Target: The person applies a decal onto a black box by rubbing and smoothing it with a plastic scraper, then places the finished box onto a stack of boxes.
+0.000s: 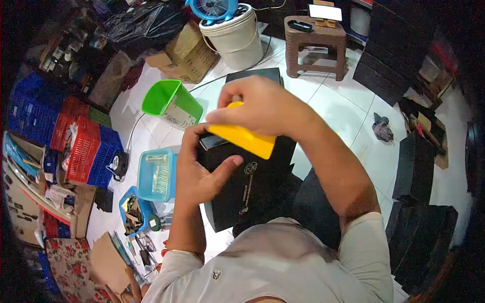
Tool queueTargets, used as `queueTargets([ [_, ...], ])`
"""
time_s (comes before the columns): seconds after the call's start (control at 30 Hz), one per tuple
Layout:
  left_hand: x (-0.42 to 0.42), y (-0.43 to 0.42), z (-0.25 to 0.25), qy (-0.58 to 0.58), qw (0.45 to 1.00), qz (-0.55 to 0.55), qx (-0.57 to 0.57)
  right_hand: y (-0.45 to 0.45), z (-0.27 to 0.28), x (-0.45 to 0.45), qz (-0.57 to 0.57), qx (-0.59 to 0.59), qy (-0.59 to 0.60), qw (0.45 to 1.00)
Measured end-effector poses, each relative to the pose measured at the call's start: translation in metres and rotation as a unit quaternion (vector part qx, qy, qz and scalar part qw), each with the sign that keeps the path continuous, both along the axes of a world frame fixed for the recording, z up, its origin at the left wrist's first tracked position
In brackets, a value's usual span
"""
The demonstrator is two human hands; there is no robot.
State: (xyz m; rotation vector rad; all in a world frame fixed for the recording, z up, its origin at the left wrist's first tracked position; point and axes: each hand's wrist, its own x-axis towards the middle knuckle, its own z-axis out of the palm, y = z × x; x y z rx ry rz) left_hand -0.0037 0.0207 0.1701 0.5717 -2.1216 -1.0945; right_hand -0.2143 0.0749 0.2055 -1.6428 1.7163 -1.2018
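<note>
My right hand (260, 108) is closed around a flat yellow plastic scraper (247, 139), its broad edge slanting down to the right above a black box (252, 189). The box has a small printed emblem and lettering on its face and lies in front of my body. My left hand (199, 174) grips the box's upper left edge, fingers curled over it and thumb apart on the face. The scraper and my right hand partly cover that edge. Some slight blur is on the right hand.
A green bin (174, 103), a light blue tub (156, 174) and a blue tray of small pieces (134, 214) stand at left. Behind are a white bucket (235, 43), a cardboard box (184, 55) and a brown stool (316, 43). More black boxes (419, 242) stand at right.
</note>
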Motion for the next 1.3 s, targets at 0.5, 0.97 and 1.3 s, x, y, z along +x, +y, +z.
queueTargets([
  [0.5,0.010,0.008,-0.008,0.010,0.999,0.025,0.024,0.037,-0.060,-0.044,-0.187,0.131,0.114,0.967],
  [0.97,0.002,0.008,-0.003,0.007,1.000,0.026,-0.011,0.029,-0.016,0.009,-0.125,-0.024,0.164,0.978],
  [1.3,0.029,-0.033,0.003,0.061,0.989,0.041,0.129,0.073,-0.089,-0.079,-0.267,0.033,-0.002,0.963],
])
